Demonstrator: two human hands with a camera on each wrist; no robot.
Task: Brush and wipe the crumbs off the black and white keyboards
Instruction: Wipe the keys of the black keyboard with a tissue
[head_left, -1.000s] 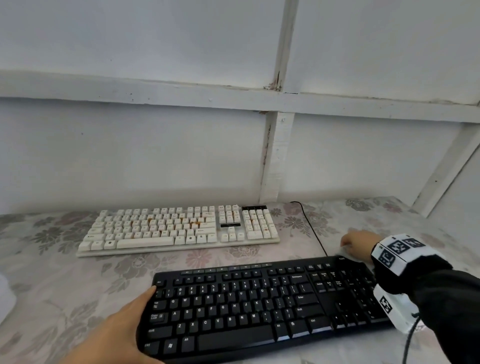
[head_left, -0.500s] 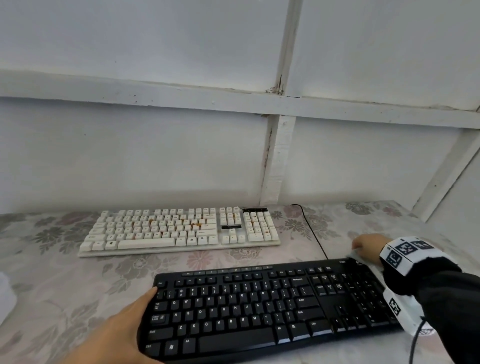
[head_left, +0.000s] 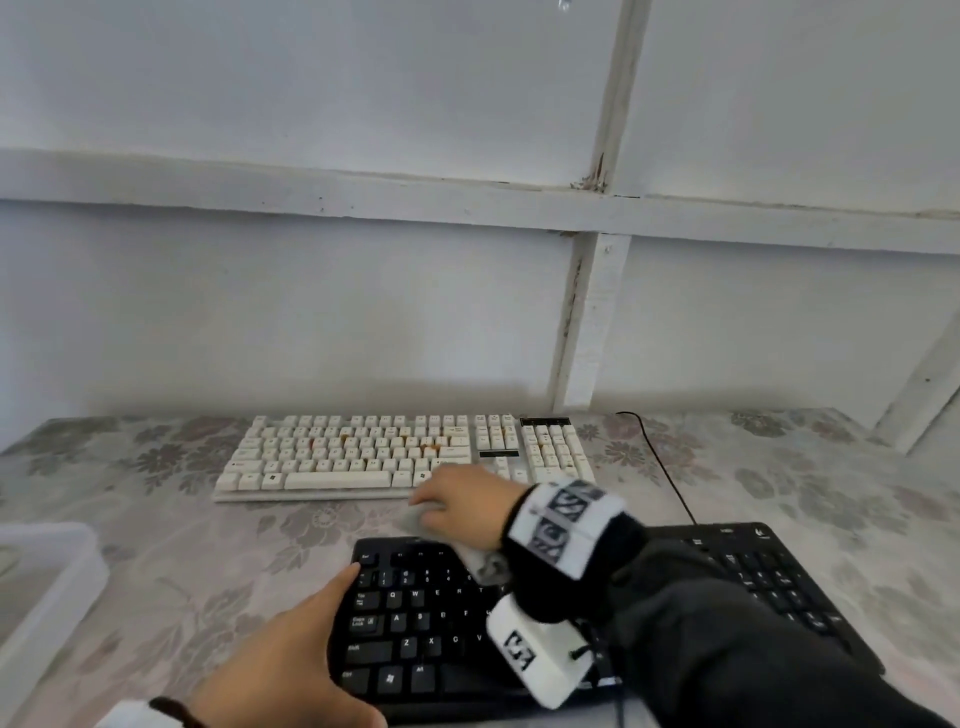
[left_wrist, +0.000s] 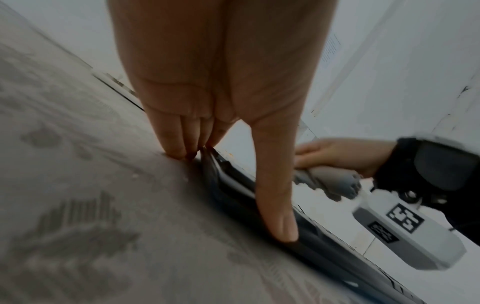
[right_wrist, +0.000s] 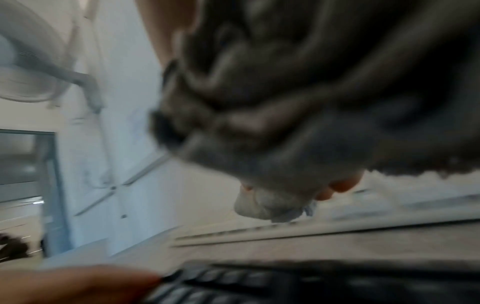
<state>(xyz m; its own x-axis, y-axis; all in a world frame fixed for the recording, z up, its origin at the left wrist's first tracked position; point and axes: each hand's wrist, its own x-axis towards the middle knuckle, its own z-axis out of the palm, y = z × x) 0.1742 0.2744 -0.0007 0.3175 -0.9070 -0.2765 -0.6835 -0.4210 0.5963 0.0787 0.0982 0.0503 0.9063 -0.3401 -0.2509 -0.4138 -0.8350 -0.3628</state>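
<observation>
The black keyboard (head_left: 415, 623) lies nearest me, with the white keyboard (head_left: 363, 452) beyond it carrying orange crumbs (head_left: 431, 446). My right hand (head_left: 457, 506) grips a crumpled grey cloth (head_left: 485, 566) over the black keyboard's top left rows. The cloth (left_wrist: 332, 181) hangs below the palm in the left wrist view and fills the blurred right wrist view. My left hand (head_left: 311, 623) rests at the black keyboard's left end. Its fingers (left_wrist: 179, 144) are straight with their tips on the tablecloth, and its thumb (left_wrist: 280, 216) lies along the keyboard's edge.
A translucent white plastic container (head_left: 47, 587) stands at the table's left edge. A black cable (head_left: 660, 467) runs from the black keyboard toward the white wall behind. A floral tablecloth (head_left: 805, 493) covers the table.
My right hand has swept with the cloth from the black keyboard's far right end to its top left area. The left hand stays at the keyboard's left end.
</observation>
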